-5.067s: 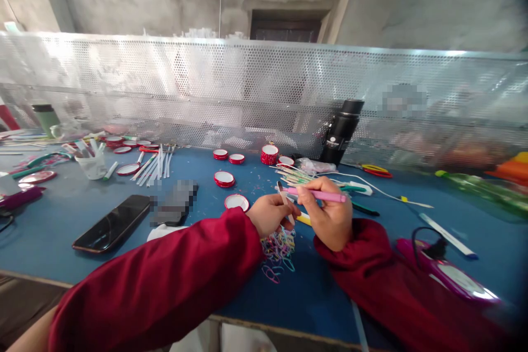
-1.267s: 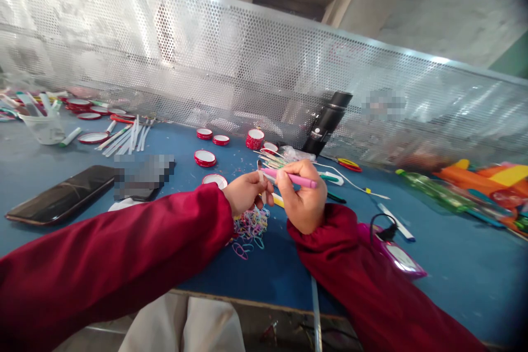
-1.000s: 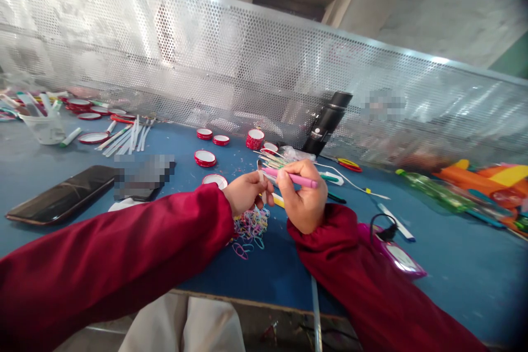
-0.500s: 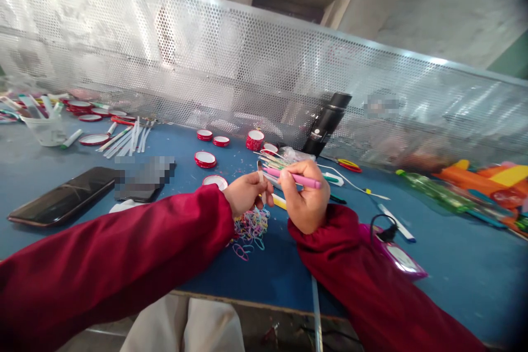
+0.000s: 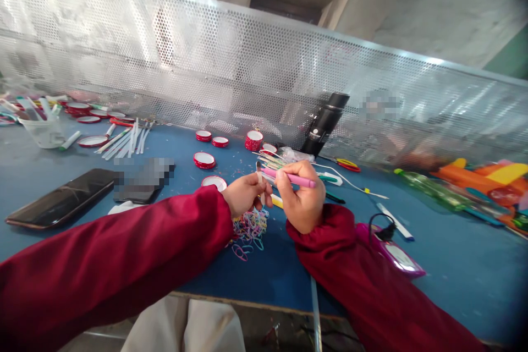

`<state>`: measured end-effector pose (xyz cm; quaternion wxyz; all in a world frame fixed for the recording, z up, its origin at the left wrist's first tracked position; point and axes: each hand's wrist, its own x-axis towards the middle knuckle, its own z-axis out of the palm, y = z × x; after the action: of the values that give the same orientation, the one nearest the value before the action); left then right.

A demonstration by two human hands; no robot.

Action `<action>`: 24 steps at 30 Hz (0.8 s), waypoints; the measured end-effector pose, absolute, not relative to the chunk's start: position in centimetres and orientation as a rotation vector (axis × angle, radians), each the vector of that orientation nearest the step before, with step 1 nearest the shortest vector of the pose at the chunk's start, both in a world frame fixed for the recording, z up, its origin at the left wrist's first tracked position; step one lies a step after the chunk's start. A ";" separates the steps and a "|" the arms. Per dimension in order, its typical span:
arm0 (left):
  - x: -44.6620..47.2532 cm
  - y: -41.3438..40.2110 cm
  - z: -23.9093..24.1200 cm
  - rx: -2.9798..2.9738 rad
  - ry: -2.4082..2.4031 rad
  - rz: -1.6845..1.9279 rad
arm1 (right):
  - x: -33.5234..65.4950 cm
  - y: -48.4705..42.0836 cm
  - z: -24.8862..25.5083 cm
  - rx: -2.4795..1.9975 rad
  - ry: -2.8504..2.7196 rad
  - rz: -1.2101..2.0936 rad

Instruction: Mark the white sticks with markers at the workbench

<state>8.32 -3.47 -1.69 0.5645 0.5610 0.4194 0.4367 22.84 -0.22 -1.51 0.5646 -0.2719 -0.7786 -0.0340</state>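
Observation:
Between the thumb and fingers of my left hand (image 5: 243, 193) stands a short pale stick (image 5: 260, 179) with a dark upper end. My right hand (image 5: 305, 201) grips a pink marker pen (image 5: 301, 180) like a writing tool, its tip pointing left at the stick. The marker's tip is close to the stick's upper part; whether they touch I cannot tell. Just below my left hand lies a pile of small coloured rubber bands (image 5: 249, 231). A yellow-and-white pen-like thing (image 5: 277, 201) lies partly hidden between my hands.
Red-rimmed tape rolls (image 5: 204, 160) dot the blue table (image 5: 264, 280). Two phones (image 5: 61, 198) lie left, near white sticks (image 5: 132, 138) and a cup of markers (image 5: 43, 133). A black cylinder (image 5: 325, 124) leans on the perforated metal screen (image 5: 264, 55). Right are a purple packet (image 5: 398, 256) and green bottle (image 5: 431, 190).
Both hands keep almost the same pose, with the marker held at the stick. The whole view has shifted slightly.

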 end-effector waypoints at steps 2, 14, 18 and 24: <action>8.3 -3.5 -1.7 1.314 0.982 1.030 | 22.9 -0.3 -1.5 -0.642 -1.835 -0.075; 8.4 -3.5 -1.7 1.298 0.971 1.034 | 22.9 -0.1 -1.6 -0.640 -1.832 -0.085; 8.4 -3.6 -1.6 1.294 0.980 1.030 | 22.9 -0.1 -1.6 -0.632 -1.847 -0.070; 8.4 -3.5 -1.7 1.304 0.979 1.020 | 22.9 -0.1 -1.7 -0.642 -1.848 -0.051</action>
<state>8.36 -3.51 -1.69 0.5722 0.5560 0.4174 0.4350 22.91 -0.13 -1.65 0.5584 -0.2720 -0.7834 -0.0215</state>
